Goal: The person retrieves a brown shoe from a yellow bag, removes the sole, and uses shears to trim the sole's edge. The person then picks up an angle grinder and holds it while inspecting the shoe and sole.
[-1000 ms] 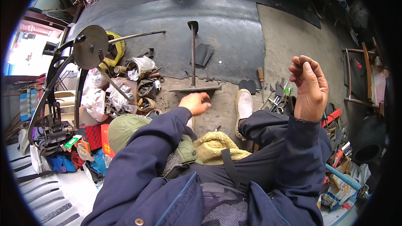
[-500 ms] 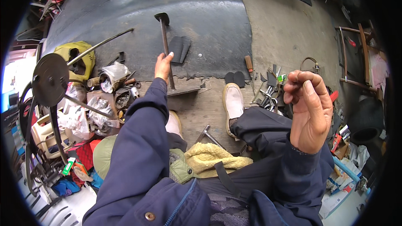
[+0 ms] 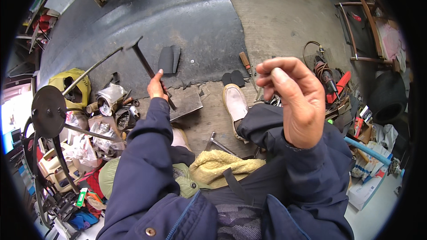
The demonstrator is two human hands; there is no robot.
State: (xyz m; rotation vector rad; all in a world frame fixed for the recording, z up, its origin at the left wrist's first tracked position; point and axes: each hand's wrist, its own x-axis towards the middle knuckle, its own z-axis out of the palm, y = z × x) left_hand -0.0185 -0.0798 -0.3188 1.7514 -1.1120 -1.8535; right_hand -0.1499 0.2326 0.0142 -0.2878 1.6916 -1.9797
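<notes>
My left hand (image 3: pixel 156 86) is wrapped round the post of a metal cobbler's anvil (image 3: pixel 143 58), low down near its base. The post leans to the left, its flat head farthest from me, and its base plate (image 3: pixel 189 105) is tipped at an angle near my left shoe. Just beyond my left hand, black ribbed rubber pieces (image 3: pixel 169 60) lie on the dark mat. My right hand (image 3: pixel 302 102) is raised above my right knee, thumb and fingertips pinched together. What they hold, if anything, is hidden. Two small black heel-shaped pieces (image 3: pixel 233 78) lie by my right shoe (image 3: pixel 235 102).
A screwdriver (image 3: pixel 244 60) lies beyond the right shoe, and a corded tool (image 3: pixel 327 78) at the right. Left are a black disc on a stand (image 3: pixel 48 112), a yellow container (image 3: pixel 73 86) and bagged parts (image 3: pixel 111 95). A yellow cloth (image 3: pixel 222 166) covers my lap. A chair frame (image 3: pixel 369 31) stands far right.
The anvil has tilted in my left hand, its head swinging left and its base plate showing more of its face. My right hand stays raised and pinched. The whole view has shifted slightly.
</notes>
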